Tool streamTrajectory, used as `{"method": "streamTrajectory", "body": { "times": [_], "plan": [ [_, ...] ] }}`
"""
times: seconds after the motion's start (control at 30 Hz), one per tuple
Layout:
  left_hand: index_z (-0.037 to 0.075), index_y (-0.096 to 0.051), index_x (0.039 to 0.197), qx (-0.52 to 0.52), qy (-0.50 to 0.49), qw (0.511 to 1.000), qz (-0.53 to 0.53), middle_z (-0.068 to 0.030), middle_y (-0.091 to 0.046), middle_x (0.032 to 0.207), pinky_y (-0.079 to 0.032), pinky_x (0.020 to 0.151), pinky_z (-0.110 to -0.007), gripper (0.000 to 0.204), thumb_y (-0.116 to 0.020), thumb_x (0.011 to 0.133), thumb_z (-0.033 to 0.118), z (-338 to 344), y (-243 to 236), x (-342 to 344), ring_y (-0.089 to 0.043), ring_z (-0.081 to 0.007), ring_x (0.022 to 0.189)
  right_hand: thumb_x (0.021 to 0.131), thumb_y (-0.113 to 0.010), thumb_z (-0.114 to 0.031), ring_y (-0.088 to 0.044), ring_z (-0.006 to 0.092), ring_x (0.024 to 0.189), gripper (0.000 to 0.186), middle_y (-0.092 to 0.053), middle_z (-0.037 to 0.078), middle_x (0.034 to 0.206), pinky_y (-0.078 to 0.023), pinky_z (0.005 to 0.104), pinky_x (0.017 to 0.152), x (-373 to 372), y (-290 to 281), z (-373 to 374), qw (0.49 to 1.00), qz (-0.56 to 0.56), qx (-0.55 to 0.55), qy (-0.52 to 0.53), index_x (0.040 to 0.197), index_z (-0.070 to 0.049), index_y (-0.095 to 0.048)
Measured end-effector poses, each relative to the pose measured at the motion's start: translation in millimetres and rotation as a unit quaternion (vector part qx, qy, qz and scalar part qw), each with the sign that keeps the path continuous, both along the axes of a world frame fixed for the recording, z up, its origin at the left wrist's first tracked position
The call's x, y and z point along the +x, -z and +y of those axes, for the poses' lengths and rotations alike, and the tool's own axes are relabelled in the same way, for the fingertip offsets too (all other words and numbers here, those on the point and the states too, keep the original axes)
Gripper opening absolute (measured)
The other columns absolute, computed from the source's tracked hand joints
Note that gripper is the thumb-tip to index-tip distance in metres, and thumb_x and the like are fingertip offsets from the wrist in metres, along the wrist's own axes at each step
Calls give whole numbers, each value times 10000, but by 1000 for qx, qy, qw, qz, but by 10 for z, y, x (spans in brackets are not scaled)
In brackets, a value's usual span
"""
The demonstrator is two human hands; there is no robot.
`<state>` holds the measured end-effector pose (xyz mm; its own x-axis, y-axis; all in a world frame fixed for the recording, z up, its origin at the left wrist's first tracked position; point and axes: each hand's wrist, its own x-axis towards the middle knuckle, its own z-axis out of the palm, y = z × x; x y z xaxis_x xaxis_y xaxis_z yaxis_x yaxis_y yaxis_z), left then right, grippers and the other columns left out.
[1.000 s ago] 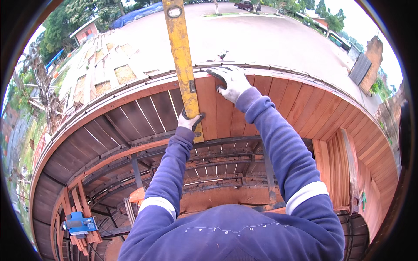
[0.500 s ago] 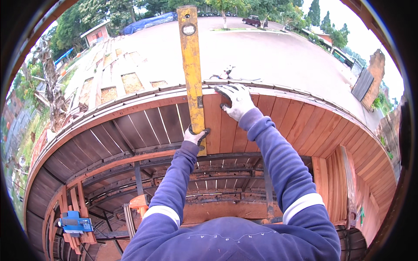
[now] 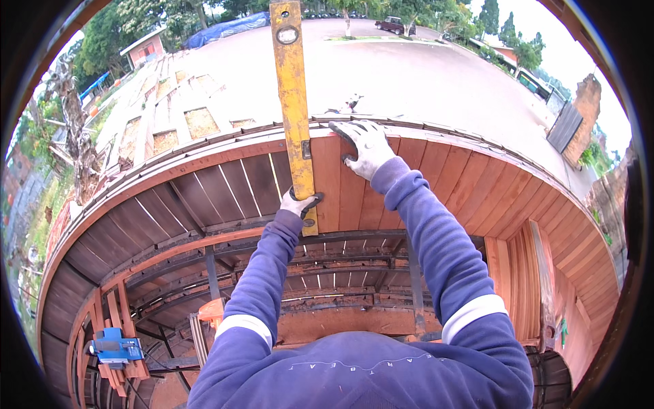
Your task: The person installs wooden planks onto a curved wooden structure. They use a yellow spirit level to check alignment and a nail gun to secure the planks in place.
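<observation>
- My blue sleeves [image 3: 436, 232] come up from the lower edge, both arms stretched out ahead of me, both hands in white gloves.
- Down to my left, below the frame, a blue tool [image 3: 114, 346] sits among the timbers, with an orange one [image 3: 212, 312] nearer the middle.
- My left hand [image 3: 298, 204] is clamped round the lower end of the level [image 3: 294, 102], fingers wrapped over its right edge.
- The level is yellow and long, lying along the edge of the last board [image 3: 329, 184] and running away from me past the rim [image 3: 204, 146].
- My right hand [image 3: 366, 146] lies flat on the boards just right of the level, fingers spread apart, gripping nothing, near the far rim.
- To the left of the level the frame is bare slats [image 3: 225, 187]; to the right it is covered in reddish boards.
- Beyond the rim lie a paved yard [image 3: 422, 75], a parked car [image 3: 394, 24] and trees [image 3: 122, 27].
</observation>
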<state>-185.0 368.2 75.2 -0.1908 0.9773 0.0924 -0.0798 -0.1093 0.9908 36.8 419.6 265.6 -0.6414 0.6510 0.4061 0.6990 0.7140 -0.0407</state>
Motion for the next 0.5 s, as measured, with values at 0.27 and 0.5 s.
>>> {"method": "streamTrajectory", "body": {
  "times": [0.27, 0.5],
  "plan": [
    [16, -622, 1189, -12, 32, 999, 16, -62, -711, 1053, -579, 784, -326, 391, -756, 822, 5, -35, 167, -153, -685, -157, 895, 867, -693, -259, -335, 277, 1434, 677, -436, 83, 1515, -188, 456, 1224, -50, -43, -64, 1000, 7, 5, -4, 1481, -203, -413],
    [61, -585, 1244, -64, 23, 997, -27, -54, -684, 1098, -610, 682, -409, 471, -745, 807, -13, -88, 139, -83, -683, -183, 933, 862, -691, -249, -344, 272, 1428, 665, -449, 66, 1505, -191, 477, 1216, -48, -23, -51, 1000, 10, 7, -9, 1471, -200, -430]
  ]
}}
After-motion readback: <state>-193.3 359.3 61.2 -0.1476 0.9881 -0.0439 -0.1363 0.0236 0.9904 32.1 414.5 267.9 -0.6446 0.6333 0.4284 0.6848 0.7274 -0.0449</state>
